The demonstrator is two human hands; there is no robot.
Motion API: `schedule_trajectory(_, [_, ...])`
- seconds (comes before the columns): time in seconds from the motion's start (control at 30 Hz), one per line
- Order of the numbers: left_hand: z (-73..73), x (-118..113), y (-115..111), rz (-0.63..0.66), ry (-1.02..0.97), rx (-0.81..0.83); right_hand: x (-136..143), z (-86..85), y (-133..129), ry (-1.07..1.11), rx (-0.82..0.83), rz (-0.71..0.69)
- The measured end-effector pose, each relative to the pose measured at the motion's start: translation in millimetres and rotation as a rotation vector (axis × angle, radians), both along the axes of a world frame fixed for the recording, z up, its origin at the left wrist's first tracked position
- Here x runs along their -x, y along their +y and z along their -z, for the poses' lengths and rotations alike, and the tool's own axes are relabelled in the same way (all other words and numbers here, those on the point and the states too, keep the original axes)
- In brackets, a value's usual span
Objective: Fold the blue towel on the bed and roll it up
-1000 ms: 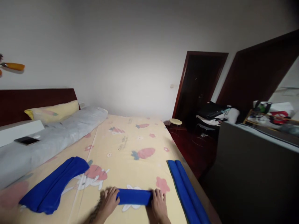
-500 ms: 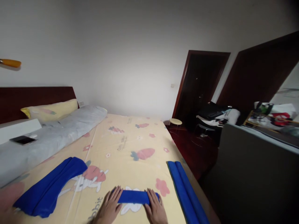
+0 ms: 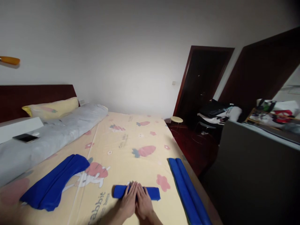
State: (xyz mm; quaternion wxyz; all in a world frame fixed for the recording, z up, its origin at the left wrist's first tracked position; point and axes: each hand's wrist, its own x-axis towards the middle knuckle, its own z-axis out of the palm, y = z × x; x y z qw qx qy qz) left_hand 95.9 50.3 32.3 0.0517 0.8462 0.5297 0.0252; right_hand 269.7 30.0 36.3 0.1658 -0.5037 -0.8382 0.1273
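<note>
A narrow folded blue cloth [image 3: 154, 193] lies crosswise on the patterned bed sheet [image 3: 122, 165] before me. Flat on its middle rests my left hand [image 3: 128, 200], fingers stretched out. Beside it, touching at the fingertips, my right hand [image 3: 143, 200] also lies flat on the cloth. Both ends of the folded cloth show past my hands. To the left is a loosely folded blue cloth [image 3: 55, 184]. Along the right bed edge lies a long blue cloth [image 3: 187, 190] with two rolled sides.
A grey quilt [image 3: 70, 122], a yellow pillow [image 3: 53, 107] and a dark tablet-like device [image 3: 25, 137] are at the left. Past the bed stands a round stool [image 3: 176, 119]. A dark panel [image 3: 253, 175] rises on the right, with a cluttered shelf [image 3: 269, 120] behind it.
My hands have slid inward from the two ends of the folded blue cloth to its middle, where they now meet. The other blue cloths lie as before.
</note>
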Motion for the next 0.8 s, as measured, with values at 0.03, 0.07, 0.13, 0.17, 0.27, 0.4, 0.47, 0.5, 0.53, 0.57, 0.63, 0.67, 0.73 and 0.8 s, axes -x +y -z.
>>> schedule_trajectory(0.03, [3.2, -2, 0, 0.029, -0.009, -0.002, 2, 4.9, 1, -0.003, -0.005, -0.002])
schedule_trajectory(0.07, [5.8, 1, 0, 0.057, -0.021, -0.009, -2, 9.5, 1, -0.009, -0.009, 0.014])
schedule_trajectory(0.13, [8.2, 23, 3, 0.085, -0.042, -0.032, -24, 15.4, 1, -0.023, -0.017, 0.074])
schedule_trajectory(0.17, [7.6, 38, 5, 0.082, -0.045, -0.037, -38, 15.9, 0, -0.029, -0.015, 0.105])
schedule_trajectory(0.27, [0.1, 72, 13, 0.028, -0.036, -0.004, -75, 6.4, 0, -0.05, 0.032, 0.159])
schedule_trajectory(0.4, [-14.3, 77, 27, -0.012, -0.015, 0.122, -81, -22.4, 8, -0.131, 0.177, 0.136])
schedule_trajectory(0.47, [-20.3, 76, 33, -0.018, -0.008, 0.137, -76, -39.6, 14, -0.146, 0.192, 0.128])
schedule_trajectory(0.5, [-22.9, 78, 36, -0.025, -0.007, 0.134, -74, -49.4, 17, -0.146, 0.187, 0.127])
schedule_trajectory(0.53, [-25.3, 81, 37, -0.04, -0.007, 0.13, -73, -60.8, 21, -0.146, 0.183, 0.13])
schedule_trajectory(0.57, [-27.3, 84, 36, -0.058, -0.009, 0.124, -72, -74.1, 25, -0.145, 0.178, 0.136])
schedule_trajectory(0.63, [-29.6, 89, 30, -0.094, -0.025, 0.112, -74, -107.9, 34, -0.134, 0.162, 0.133])
schedule_trajectory(0.67, [-29.3, 89, 26, -0.104, -0.04, 0.106, -75, -128.2, 38, -0.121, 0.148, 0.115])
schedule_trajectory(0.73, [-25.2, 78, 13, -0.12, -0.078, 0.104, -75, -172.6, 46, -0.085, 0.103, 0.053])
schedule_trajectory(0.8, [-16.1, 54, 0, -0.142, -0.117, 0.127, -71, -215.5, 48, -0.051, 0.048, -0.018])
